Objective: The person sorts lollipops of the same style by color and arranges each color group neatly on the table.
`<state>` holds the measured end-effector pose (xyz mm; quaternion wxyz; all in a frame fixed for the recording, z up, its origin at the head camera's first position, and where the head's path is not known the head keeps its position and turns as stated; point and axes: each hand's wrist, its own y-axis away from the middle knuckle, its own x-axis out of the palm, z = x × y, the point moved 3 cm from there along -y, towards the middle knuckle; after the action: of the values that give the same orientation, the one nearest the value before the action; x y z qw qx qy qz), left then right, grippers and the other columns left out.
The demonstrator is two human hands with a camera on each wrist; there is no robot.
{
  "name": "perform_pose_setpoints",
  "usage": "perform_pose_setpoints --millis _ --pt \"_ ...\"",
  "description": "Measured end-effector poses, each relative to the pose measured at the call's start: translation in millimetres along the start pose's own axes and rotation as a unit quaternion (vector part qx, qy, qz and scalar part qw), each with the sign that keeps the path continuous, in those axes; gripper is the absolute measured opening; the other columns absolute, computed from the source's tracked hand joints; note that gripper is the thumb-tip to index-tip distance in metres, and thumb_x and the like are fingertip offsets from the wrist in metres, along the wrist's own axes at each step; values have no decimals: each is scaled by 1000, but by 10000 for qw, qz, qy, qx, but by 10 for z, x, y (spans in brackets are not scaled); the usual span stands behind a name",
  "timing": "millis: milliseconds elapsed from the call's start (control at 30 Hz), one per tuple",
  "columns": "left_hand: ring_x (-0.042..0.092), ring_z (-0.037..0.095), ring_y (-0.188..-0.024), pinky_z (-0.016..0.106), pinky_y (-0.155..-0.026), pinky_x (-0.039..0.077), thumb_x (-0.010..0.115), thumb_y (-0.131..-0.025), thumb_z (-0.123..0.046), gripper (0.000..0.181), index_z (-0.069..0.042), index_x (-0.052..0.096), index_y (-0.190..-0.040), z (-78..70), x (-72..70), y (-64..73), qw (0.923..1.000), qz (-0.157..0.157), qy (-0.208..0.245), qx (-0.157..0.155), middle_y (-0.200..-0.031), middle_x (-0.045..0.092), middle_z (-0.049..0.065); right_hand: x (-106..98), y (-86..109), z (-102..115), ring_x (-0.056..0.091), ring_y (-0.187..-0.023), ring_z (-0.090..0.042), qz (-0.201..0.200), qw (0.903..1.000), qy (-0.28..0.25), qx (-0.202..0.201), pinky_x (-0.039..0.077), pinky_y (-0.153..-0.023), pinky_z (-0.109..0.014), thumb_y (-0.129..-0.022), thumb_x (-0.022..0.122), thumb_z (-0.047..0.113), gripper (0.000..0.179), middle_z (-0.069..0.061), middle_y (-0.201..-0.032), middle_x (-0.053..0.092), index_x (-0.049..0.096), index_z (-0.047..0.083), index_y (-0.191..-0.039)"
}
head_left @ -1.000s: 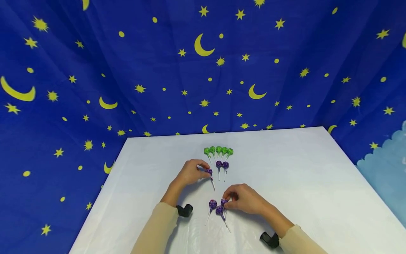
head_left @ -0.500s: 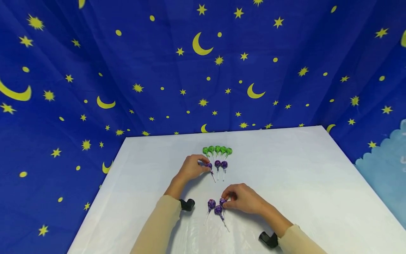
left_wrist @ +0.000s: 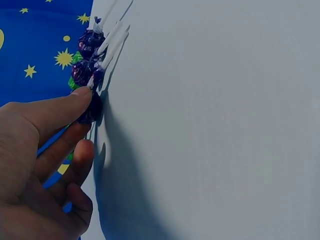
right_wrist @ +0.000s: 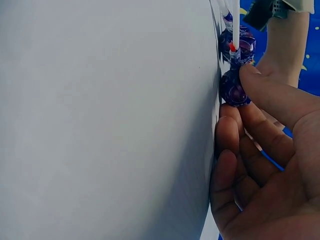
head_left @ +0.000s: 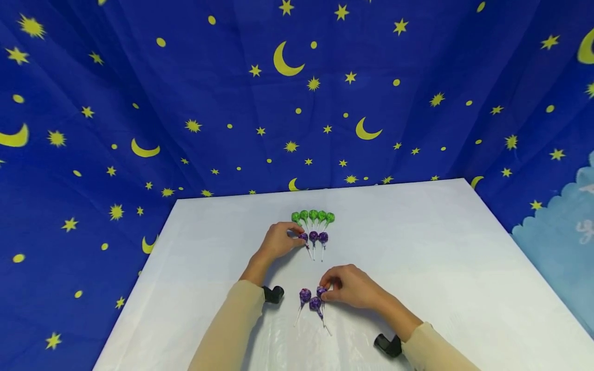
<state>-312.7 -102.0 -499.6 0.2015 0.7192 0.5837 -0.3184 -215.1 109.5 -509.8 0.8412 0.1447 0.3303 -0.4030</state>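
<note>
My left hand (head_left: 278, 240) pinches the head of a purple-wrapped lollipop (left_wrist: 91, 109) between thumb and fingers, at the left end of a short row. Two more purple lollipops (head_left: 318, 237) lie right beside it, sticks toward me. Nearer to me, my right hand (head_left: 351, 286) pinches another purple lollipop (right_wrist: 234, 89) by its head. Close to that one lie two purple lollipops, one at the left (head_left: 304, 295) and one in the middle (head_left: 315, 304), their sticks pointing toward me. Several green lollipops (head_left: 313, 215) form a fanned row behind the purple row.
A white table (head_left: 408, 247) carries everything. Blue cloth (head_left: 241, 93) with yellow moons and stars hangs behind and at the sides. Black wrist camera mounts show at the left wrist (head_left: 274, 294) and the right wrist (head_left: 388, 345).
My left hand has moved its purple lollipop away from me, up beside the two others in the row. My right hand keeps its grip in about the same place. The head view has shifted slightly.
</note>
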Motion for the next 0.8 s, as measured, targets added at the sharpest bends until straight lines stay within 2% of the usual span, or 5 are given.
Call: perform_pose_setpoints --millis 367,500,800 --pt "60 13 -82 36 -76 47 78 -82 -20 23 -15 73 -104 -6 34 1 9996 -214 -165 -66 -100 69 -3 2 -15 12 56 -66 -3 26 10000 -74 -42 47 -60 -25 -81 78 29 16 16 -79 62 72 21 -94" --pt "60 13 -83 35 -73 48 79 -82 -22 27 -16 72 -108 -8 11 24 9994 -285 -63 -206 -104 68 -2 14 -30 11 56 -66 -4 36 9999 -73 -72 47 -60 -25 -81 78 29 17 17 -80 63 72 20 -94" --pt "59 12 -75 32 -63 48 79 -82 -22 29 -15 72 -109 -7 -76 93 9989 -391 93 -224 -107 68 -1 9 -20 -20 56 -65 -4 -4 10000 -18 -6 47 -59 -26 -81 78 31 17 17 -77 62 72 22 -94"
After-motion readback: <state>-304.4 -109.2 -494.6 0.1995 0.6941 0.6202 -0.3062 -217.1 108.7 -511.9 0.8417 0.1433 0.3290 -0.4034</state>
